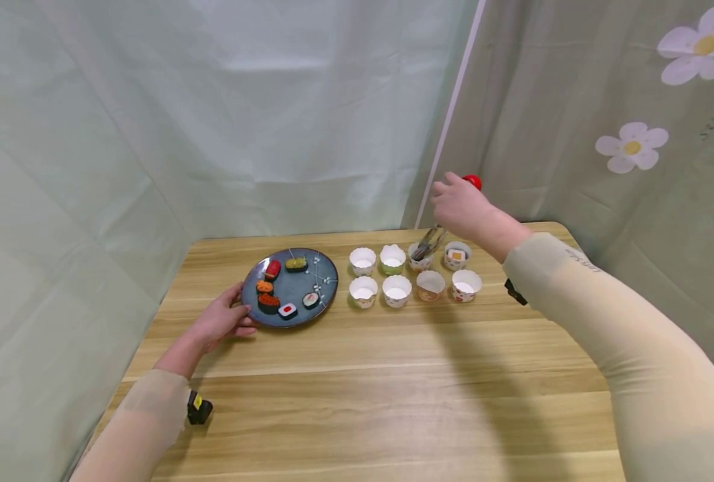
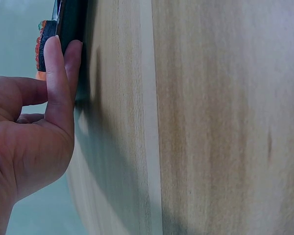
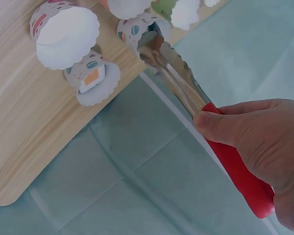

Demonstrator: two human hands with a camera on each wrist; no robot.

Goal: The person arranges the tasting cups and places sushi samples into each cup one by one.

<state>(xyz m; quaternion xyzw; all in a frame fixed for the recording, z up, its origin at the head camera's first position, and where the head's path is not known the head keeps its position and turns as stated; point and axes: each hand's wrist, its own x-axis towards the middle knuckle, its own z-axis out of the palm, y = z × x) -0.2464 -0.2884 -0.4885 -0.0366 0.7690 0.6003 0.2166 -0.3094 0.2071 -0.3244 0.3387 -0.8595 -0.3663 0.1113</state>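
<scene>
My left hand (image 1: 221,320) (image 2: 34,122) grips the left rim of a round blue plate (image 1: 296,328), which carries several sushi pieces in an arc, among them a red one (image 1: 273,270) and a yellow-topped one (image 1: 296,264). In my right hand (image 1: 462,204) (image 3: 264,147) are metal tongs (image 1: 431,241) (image 3: 174,73) with red handles (image 3: 235,169). The tongs' tips reach down into a patterned paper cup (image 1: 419,264) (image 3: 130,32) in the back row. Whether they pinch anything inside is hidden. Right of that cup, another cup (image 1: 458,264) (image 3: 73,78) holds a white and orange piece (image 1: 456,255) (image 3: 92,78).
Several other scalloped paper cups, such as a white one (image 1: 363,260) and a green one (image 1: 393,268), stand in two rows right of the plate. The wooden table (image 1: 357,388) meets pale curtains (image 1: 308,134) at its back edge.
</scene>
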